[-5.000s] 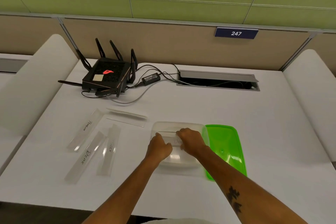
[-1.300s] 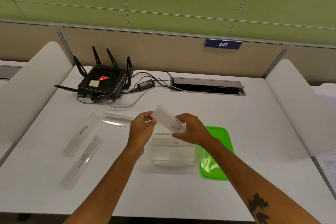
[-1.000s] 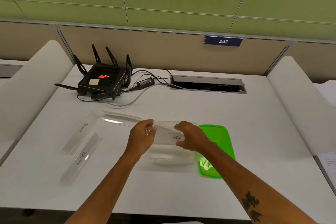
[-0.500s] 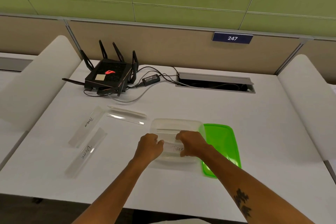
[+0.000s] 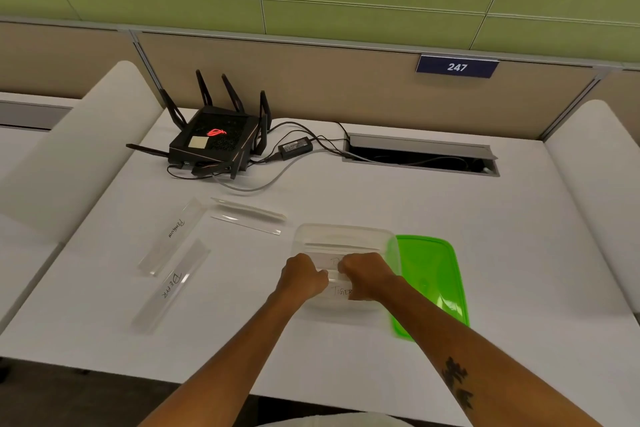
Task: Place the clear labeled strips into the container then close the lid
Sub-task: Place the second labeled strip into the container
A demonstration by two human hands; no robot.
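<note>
Over the tub (image 5: 341, 230), both hands, left (image 5: 304, 276) and right (image 5: 369, 274), clench the TIGER strip (image 5: 341, 291), pressing it flat; lid (image 5: 429, 274) waits alongside.

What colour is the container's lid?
Bright green lid, clearest in the head view.

Probably office: numbered partition (image 5: 456, 66), desk (image 5: 485, 236).

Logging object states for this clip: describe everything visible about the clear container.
The container is a rectangular tub of clear, slightly cloudy plastic with rounded corners, upright and open on the white desk. Inside lie clear strips; one reads TIGER, another's writing is hidden. Both hands, left and right, reach into it with curled fingers. Its right edge overlaps the green lid lying beside it.
</note>
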